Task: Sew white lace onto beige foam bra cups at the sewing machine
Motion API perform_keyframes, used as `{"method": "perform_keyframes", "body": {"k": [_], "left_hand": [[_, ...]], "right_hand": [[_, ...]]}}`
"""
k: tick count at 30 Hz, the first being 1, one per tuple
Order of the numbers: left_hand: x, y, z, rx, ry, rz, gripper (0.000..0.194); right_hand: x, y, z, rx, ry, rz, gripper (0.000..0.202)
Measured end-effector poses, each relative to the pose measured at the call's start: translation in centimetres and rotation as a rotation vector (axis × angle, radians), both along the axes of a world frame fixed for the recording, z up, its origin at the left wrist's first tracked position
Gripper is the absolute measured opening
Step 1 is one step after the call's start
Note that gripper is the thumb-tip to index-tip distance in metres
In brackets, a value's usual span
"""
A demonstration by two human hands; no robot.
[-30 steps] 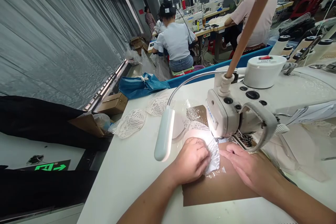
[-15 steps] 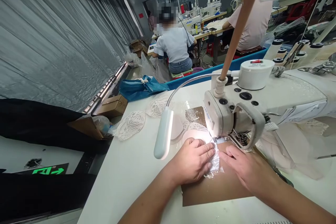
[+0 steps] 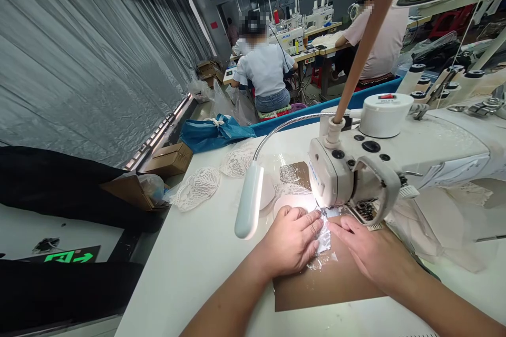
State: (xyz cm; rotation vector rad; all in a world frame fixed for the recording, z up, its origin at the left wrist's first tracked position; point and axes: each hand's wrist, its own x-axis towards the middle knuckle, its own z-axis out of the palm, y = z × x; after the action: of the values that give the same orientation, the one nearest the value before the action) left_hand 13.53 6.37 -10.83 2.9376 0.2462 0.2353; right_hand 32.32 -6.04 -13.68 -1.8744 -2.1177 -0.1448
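My left hand (image 3: 290, 242) lies flat on a white lace piece (image 3: 324, 238), pressing it to the brown pad (image 3: 336, 284) just in front of the needle of the white sewing machine (image 3: 356, 168). My right hand (image 3: 366, 250) rests palm down on the brown pad right of the lace, its fingertips at the lace's edge under the machine head. Most of the lace is hidden under my left hand. A lit gooseneck lamp (image 3: 249, 200) hangs just left of my left hand.
More lace pieces (image 3: 197, 187) lie at the far left of the white table (image 3: 190, 274). A blue bag (image 3: 213, 131) and cardboard boxes (image 3: 169, 158) sit beyond. Thread cones (image 3: 438, 84) stand behind the machine. Two people sit at sewing machines further back.
The visible part of the lace has shrunk as it moved toward the needle. Both hands have slid a little forward with it, fingertips closer together.
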Motion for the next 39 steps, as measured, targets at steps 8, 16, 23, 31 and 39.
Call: {"method": "perform_keyframes", "body": {"k": [8,16,23,31,39], "left_hand": [[-0.5,0.0,0.3,-0.067,-0.029,-0.061,0.037],[-0.7,0.0,0.0,-0.058,-0.027,-0.083,0.031],[-0.7,-0.1,0.0,-0.014,-0.001,-0.074,0.030],[-0.7,-0.3,0.2,-0.003,0.022,-0.086,0.031],[-0.7,-0.2,0.2,-0.033,0.030,-0.073,0.032]], "right_hand": [[0.5,-1.0,0.1,-0.078,0.086,0.183,0.057],[0.7,-1.2,0.4,-0.167,0.126,0.233,0.055],[0.8,-1.1,1.3,-0.172,0.137,0.248,0.053],[0.7,-1.3,0.4,-0.158,0.152,0.239,0.043],[0.4,-1.4,-0.2,-0.133,0.145,0.196,0.051]]}}
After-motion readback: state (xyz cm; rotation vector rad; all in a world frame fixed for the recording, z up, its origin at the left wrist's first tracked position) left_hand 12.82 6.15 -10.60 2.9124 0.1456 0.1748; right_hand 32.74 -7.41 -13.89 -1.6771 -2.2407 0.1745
